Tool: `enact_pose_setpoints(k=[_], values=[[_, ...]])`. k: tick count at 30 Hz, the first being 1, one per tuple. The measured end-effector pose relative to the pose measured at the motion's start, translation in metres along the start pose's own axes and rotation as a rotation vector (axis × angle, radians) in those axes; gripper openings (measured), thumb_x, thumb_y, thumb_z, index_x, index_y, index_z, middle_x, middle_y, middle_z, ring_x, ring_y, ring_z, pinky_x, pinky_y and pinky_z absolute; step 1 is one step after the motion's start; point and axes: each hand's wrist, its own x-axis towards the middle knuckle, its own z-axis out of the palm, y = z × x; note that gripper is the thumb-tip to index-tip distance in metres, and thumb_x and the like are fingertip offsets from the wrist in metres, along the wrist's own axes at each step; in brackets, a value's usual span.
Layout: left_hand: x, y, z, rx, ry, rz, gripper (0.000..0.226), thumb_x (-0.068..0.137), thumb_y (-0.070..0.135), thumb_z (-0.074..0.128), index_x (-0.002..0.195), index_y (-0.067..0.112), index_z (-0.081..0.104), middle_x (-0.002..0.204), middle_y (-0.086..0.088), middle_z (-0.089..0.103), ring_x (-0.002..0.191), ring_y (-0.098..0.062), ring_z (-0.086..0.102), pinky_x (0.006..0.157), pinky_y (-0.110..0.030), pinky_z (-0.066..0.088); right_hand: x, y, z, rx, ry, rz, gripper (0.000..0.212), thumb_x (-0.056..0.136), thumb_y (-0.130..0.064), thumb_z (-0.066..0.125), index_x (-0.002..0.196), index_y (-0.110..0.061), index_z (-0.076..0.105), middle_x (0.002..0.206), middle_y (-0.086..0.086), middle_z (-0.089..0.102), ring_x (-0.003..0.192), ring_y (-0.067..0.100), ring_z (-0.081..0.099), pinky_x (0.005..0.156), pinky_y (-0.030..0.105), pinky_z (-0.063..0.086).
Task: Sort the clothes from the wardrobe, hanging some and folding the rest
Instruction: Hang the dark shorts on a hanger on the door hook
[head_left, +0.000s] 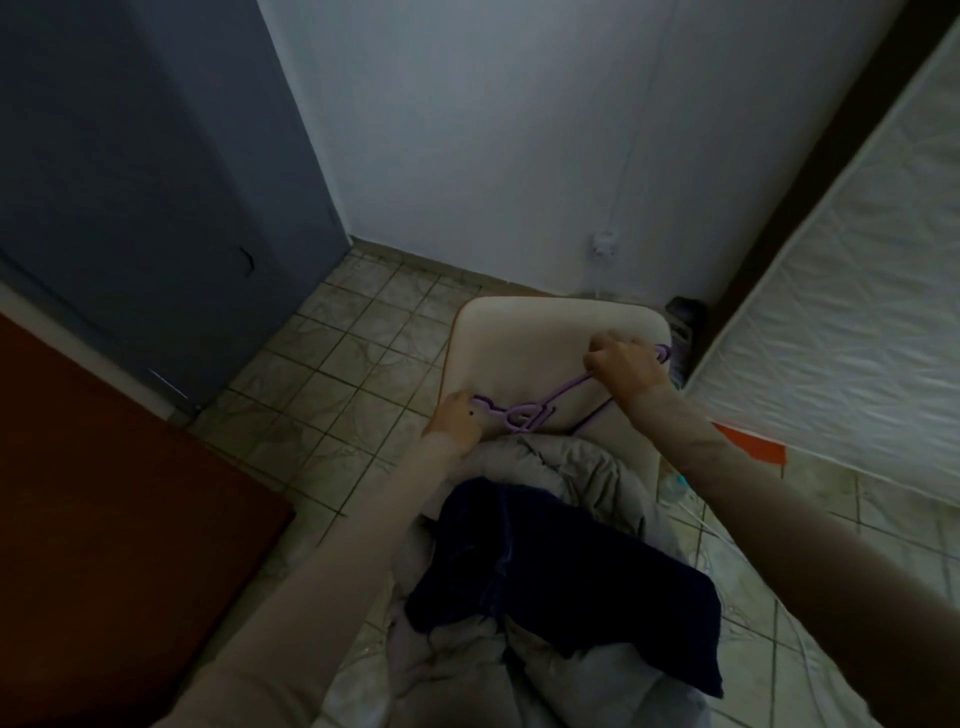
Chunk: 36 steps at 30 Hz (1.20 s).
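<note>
Nearest lies a dark blue garment (566, 582) on crumpled pale clothes (561, 462). Beyond it, a purple hanger (524, 413) lies on a cream cushion (524, 338), its hook hard to make out. Right hand (626, 366) grips one end; left hand (454, 418) touches the other, grip unclear.

Tiled floor (332, 332). Grey door (130, 182) left of it, white wall (493, 130) behind, quilted mattress (841, 312) leaning at right, brown wooden surface (93, 493) lower left.
</note>
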Motion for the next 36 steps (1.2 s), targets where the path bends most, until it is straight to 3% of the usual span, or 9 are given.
enact_pose_setpoints(k=[4,9,13,17,22,27,33,36], values=[[-0.001,-0.002,-0.001,0.008,0.013,0.002,0.051,0.082,0.005,0.056,0.132,0.006,0.048,0.135,-0.015,0.047,0.119,-0.031,0.049,0.099,-0.037,0.042,-0.002,0.001,-0.004,0.02,-0.001,-0.024,0.026,0.095,-0.011,0.043,0.112,-0.005,0.061,0.122,0.013,0.047,0.109,0.031,0.052,0.082,0.04,0.047],[-0.013,-0.005,-0.009,-0.005,0.046,0.006,0.054,0.084,-0.002,0.052,0.136,0.005,0.039,0.14,-0.015,0.039,0.124,-0.03,0.045,0.103,-0.036,0.038,-0.008,-0.007,-0.024,-0.05,0.053,-0.058,0.027,0.093,-0.006,0.042,0.11,-0.007,0.062,0.118,0.01,0.056,0.11,0.028,0.054,0.091,0.036,0.039],[-0.018,-0.007,-0.022,-0.003,0.08,0.026,0.057,0.083,-0.003,0.05,0.138,0.006,0.036,0.142,-0.014,0.037,0.124,-0.028,0.043,0.099,-0.031,0.037,-0.01,-0.015,-0.051,-0.127,0.283,-0.11,0.018,0.079,-0.008,0.065,0.094,-0.012,0.072,0.096,0.007,0.066,0.092,0.025,0.064,0.08,0.03,0.046],[-0.028,-0.008,-0.033,-0.049,0.113,0.037,0.051,0.085,0.0,0.052,0.135,0.002,0.039,0.135,-0.015,0.042,0.12,-0.029,0.046,0.095,-0.031,0.038,-0.013,-0.021,-0.071,-0.101,0.166,-0.046,0.028,0.094,-0.009,0.043,0.113,-0.012,0.063,0.116,0.007,0.06,0.109,0.029,0.054,0.084,0.034,0.043],[-0.039,-0.013,-0.045,-0.089,0.173,0.036,0.054,0.083,0.008,0.057,0.133,0.004,0.04,0.134,-0.016,0.045,0.119,-0.031,0.048,0.097,-0.036,0.042,-0.017,-0.03,-0.099,-0.114,0.178,0.016,0.028,0.093,-0.008,0.044,0.114,-0.008,0.063,0.117,0.011,0.059,0.109,0.03,0.055,0.067,0.036,0.036],[-0.051,-0.008,-0.048,-0.114,0.163,0.045,0.057,0.083,0.004,0.056,0.135,0.006,0.034,0.136,-0.017,0.042,0.121,-0.03,0.045,0.099,-0.034,0.04,-0.032,-0.031,-0.111,-0.19,0.195,-0.015,0.03,0.092,-0.005,0.046,0.115,-0.014,0.064,0.118,0.005,0.061,0.111,0.025,0.055,0.067,0.031,0.031],[-0.057,-0.001,-0.056,-0.176,0.226,0.048,0.074,0.087,0.003,0.051,0.148,0.01,0.01,0.146,-0.018,0.031,0.13,-0.032,0.036,0.107,-0.035,0.032,-0.045,-0.029,-0.134,-0.09,0.259,0.006,0.028,0.095,-0.009,0.043,0.114,-0.012,0.063,0.119,0.008,0.059,0.11,0.028,0.054,0.067,0.033,0.03],[-0.063,0.0,-0.062,-0.195,0.245,0.016,0.08,0.09,0.006,0.052,0.15,0.01,-0.001,0.152,-0.018,0.02,0.137,-0.032,0.028,0.108,-0.032,0.026,-0.044,-0.028,-0.151,0.035,0.32,-0.002,0.029,0.097,-0.013,0.043,0.118,-0.013,0.063,0.119,0.009,0.061,0.108,0.029,0.057,0.083,0.034,0.04]])
